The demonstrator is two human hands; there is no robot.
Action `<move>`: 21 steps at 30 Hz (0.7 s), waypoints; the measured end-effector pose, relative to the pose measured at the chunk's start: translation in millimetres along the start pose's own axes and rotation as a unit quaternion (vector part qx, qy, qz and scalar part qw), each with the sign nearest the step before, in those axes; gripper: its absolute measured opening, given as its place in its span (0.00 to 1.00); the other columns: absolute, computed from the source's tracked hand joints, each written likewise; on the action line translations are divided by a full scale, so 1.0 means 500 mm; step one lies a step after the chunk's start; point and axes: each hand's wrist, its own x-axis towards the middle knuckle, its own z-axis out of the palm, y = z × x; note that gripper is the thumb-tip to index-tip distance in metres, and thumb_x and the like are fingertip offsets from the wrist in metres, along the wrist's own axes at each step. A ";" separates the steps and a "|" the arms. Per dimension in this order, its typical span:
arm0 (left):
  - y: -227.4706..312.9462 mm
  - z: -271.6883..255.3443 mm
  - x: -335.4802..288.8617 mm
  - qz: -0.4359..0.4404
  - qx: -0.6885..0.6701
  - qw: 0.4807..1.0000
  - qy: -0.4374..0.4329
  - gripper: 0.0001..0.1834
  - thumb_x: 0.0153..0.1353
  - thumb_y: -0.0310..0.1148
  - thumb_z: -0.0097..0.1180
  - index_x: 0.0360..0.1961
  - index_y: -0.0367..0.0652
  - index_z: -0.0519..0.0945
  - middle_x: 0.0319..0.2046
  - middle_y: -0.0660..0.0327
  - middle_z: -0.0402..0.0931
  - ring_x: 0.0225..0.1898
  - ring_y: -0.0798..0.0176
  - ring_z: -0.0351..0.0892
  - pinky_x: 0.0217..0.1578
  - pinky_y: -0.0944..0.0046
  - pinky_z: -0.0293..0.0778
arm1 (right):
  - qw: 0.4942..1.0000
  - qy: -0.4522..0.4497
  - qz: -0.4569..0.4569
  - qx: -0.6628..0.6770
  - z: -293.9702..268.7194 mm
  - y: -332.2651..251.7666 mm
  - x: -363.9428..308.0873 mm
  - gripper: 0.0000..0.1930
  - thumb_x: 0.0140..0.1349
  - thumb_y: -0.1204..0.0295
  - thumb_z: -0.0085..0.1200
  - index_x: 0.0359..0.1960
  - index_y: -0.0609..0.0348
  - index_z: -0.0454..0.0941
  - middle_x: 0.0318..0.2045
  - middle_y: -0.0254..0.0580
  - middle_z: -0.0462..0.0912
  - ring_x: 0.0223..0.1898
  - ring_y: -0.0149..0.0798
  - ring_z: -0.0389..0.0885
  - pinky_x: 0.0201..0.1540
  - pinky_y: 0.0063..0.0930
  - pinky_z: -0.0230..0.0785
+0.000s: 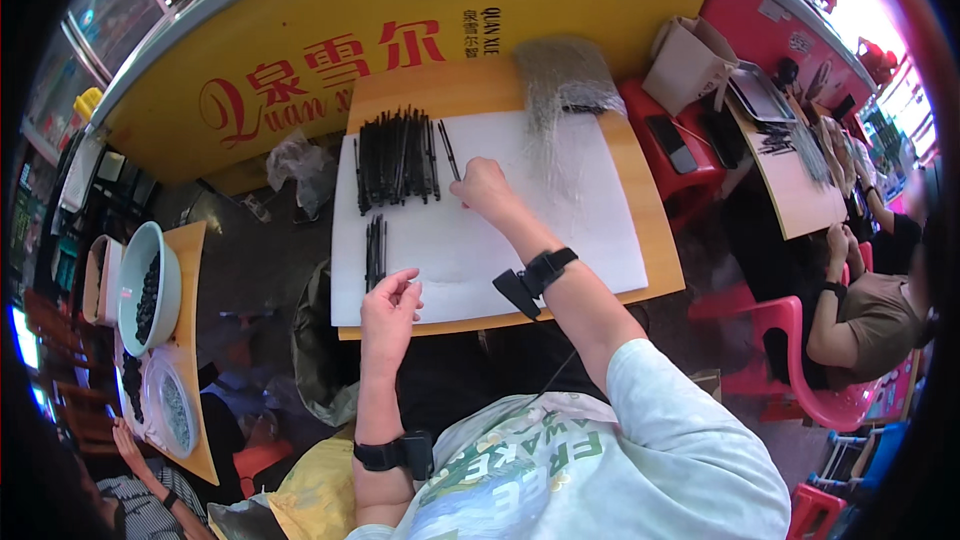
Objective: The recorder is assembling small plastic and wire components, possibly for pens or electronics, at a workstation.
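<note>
On a white sheet point(490, 260) over a wooden table lies a wide row of thin black pen-like sticks point(398, 155), side by side. A smaller bunch of the same sticks point(376, 245) lies nearer to me. At the right end of the row, my right hand point(484, 187) has its fingers closed at the lower end of a slanted black stick point(448, 150). My left hand point(391, 312) rests near the sheet's front left, just below the small bunch, its fingers loosely apart and nothing visible in them. Clear plastic sleeves point(565, 75) are piled at the far right.
A red stool point(665, 145) with a phone and a paper bag point(690, 62) stands to the right. Beyond it, a person sits on a pink chair point(780, 325) by another table. At left, a side table point(190, 310) bears a pale green basin point(165, 310); another person's hand shows there.
</note>
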 end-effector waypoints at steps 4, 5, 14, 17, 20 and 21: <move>-0.005 0.015 0.022 -0.086 -0.184 0.975 -0.088 0.13 0.63 0.28 0.51 0.46 0.32 0.77 0.34 0.58 0.78 0.31 0.69 0.77 0.29 0.73 0.73 | 0.940 -0.039 0.077 0.330 0.002 0.067 -0.090 0.12 0.52 0.70 0.56 0.21 0.70 0.77 0.15 0.45 0.77 0.18 0.33 0.78 0.26 0.25 0.72; 0.001 0.026 0.029 -0.088 -0.185 0.975 -0.091 0.13 0.63 0.28 0.51 0.46 0.32 0.77 0.34 0.58 0.78 0.31 0.69 0.77 0.29 0.73 0.73 | 0.912 -0.063 0.059 0.401 -0.007 0.082 -0.132 0.11 0.53 0.70 0.55 0.21 0.67 0.77 0.15 0.39 0.75 0.18 0.28 0.75 0.23 0.20 0.69; 0.009 0.102 0.042 -0.154 -0.368 0.899 -0.180 0.11 0.62 0.29 0.54 0.44 0.35 0.77 0.37 0.57 0.79 0.35 0.70 0.77 0.27 0.76 0.71 | 0.805 -0.222 0.118 0.537 -0.018 0.072 -0.341 0.07 0.58 0.73 0.48 0.28 0.65 0.75 0.23 0.39 0.76 0.17 0.26 0.71 0.20 0.17 0.64; 0.018 0.116 0.032 -0.145 -0.332 0.921 -0.147 0.10 0.62 0.27 0.54 0.43 0.36 0.76 0.36 0.56 0.80 0.34 0.68 0.79 0.23 0.77 0.70 | 0.840 -0.185 0.094 0.501 -0.015 0.072 -0.346 0.09 0.59 0.72 0.48 0.28 0.66 0.76 0.23 0.39 0.77 0.19 0.26 0.75 0.22 0.18 0.68; 0.020 0.115 0.023 -0.149 -0.306 0.936 -0.095 0.10 0.62 0.27 0.52 0.44 0.37 0.73 0.39 0.53 0.80 0.37 0.64 0.82 0.21 0.77 0.73 | 0.883 -0.140 0.079 0.442 -0.010 0.059 -0.353 0.10 0.59 0.71 0.48 0.27 0.67 0.77 0.22 0.38 0.78 0.21 0.27 0.78 0.24 0.20 0.72; 0.019 0.114 0.021 -0.150 -0.304 0.936 -0.098 0.10 0.62 0.27 0.52 0.44 0.37 0.73 0.39 0.53 0.80 0.37 0.64 0.82 0.21 0.77 0.73 | 0.897 -0.126 0.076 0.416 -0.008 0.056 -0.355 0.11 0.59 0.70 0.49 0.27 0.67 0.77 0.22 0.37 0.79 0.22 0.27 0.79 0.25 0.20 0.73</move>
